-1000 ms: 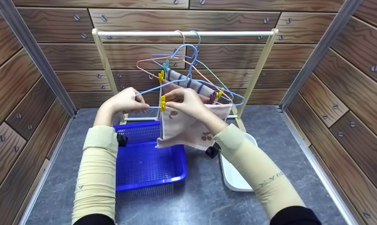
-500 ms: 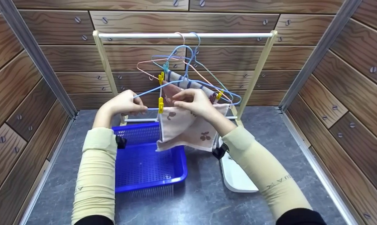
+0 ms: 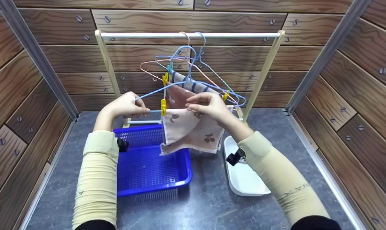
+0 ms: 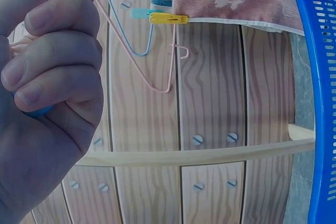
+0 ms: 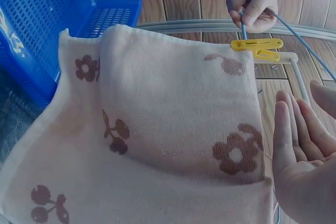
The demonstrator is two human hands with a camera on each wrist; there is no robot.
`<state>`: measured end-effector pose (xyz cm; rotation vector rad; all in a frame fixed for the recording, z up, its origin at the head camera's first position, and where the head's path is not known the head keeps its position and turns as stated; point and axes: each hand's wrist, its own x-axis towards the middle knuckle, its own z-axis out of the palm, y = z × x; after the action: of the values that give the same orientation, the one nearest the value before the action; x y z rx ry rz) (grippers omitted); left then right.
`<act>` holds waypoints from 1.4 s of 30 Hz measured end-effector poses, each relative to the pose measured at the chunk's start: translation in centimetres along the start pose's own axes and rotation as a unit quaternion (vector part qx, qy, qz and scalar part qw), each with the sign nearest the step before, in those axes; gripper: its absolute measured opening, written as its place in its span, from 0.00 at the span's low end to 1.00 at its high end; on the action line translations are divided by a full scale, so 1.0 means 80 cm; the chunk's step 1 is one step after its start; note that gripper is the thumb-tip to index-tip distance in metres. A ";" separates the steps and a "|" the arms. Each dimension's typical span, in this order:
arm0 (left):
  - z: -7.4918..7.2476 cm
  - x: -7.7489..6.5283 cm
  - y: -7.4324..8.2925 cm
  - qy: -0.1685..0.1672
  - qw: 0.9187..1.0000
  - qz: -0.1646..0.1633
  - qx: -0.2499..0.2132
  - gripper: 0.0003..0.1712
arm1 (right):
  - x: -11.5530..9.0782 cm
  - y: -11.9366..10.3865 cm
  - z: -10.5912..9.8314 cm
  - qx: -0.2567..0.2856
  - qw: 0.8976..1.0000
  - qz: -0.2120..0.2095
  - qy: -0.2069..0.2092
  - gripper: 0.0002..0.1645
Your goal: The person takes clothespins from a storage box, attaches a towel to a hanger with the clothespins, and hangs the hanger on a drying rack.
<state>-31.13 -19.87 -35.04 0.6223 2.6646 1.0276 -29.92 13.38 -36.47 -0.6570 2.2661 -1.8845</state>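
My left hand (image 3: 128,105) grips the left end of a blue clothes hanger (image 3: 154,92), with fingers curled round its wire. Over the hanger's lower bar hangs a pale pink towel (image 3: 193,134) with brown flower and cherry prints. A yellow clothespin (image 3: 163,107) clips the towel's left top corner to the bar. My right hand (image 3: 208,107) is by the towel's top edge, to the right of that clothespin. In the right wrist view the right hand's fingers (image 5: 283,129) are extended with nothing between them. The towel's right top corner is partly behind the right hand.
Behind, a pink hanger (image 3: 145,60) with a darker pink towel (image 3: 177,94) and a blue one with a striped towel (image 3: 181,78) hang from the white rail (image 3: 132,35). A blue basket (image 3: 148,166) and a white tray (image 3: 244,179) stand below.
My right hand has let go of the yellow clothespin and moved right along the towel's top edge. The held hanger has shifted slightly left; my left hand keeps its grip.
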 end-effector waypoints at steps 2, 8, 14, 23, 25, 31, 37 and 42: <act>0.000 -0.001 0.000 -0.001 1.000 0.001 -0.002 0.16 | -0.003 0.002 -0.004 0.022 1.000 0.000 0.001 0.20; -0.001 -0.002 -0.002 -0.001 1.000 0.000 -0.007 0.17 | -0.012 0.007 -0.019 0.041 0.999 -0.010 0.010 0.19; -0.001 -0.004 -0.002 -0.002 1.000 0.000 -0.018 0.17 | -0.020 0.009 -0.038 0.038 0.999 -0.020 0.031 0.20; -0.002 -0.007 -0.003 0.006 1.000 0.005 -0.008 0.15 | -0.034 0.020 -0.066 0.072 0.995 -0.011 0.068 0.14; -0.002 -0.007 -0.003 0.008 1.000 0.005 -0.005 0.15 | -0.037 0.022 -0.071 0.079 0.994 -0.007 0.076 0.12; -0.002 -0.007 -0.004 0.006 1.000 0.006 -0.011 0.16 | -0.047 0.027 -0.083 0.083 0.993 -0.001 0.088 0.12; -0.002 -0.007 -0.007 0.006 1.000 0.005 -0.008 0.16 | -0.057 0.036 -0.095 0.107 0.990 -0.002 0.094 0.13; -0.001 -0.007 -0.008 0.006 1.000 0.006 -0.006 0.16 | -0.063 0.047 -0.103 0.121 0.987 -0.002 0.109 0.16</act>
<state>-30.87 -20.54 -35.39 0.6316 2.6661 1.0511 -29.31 23.41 -39.20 -0.4409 2.0997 -2.2844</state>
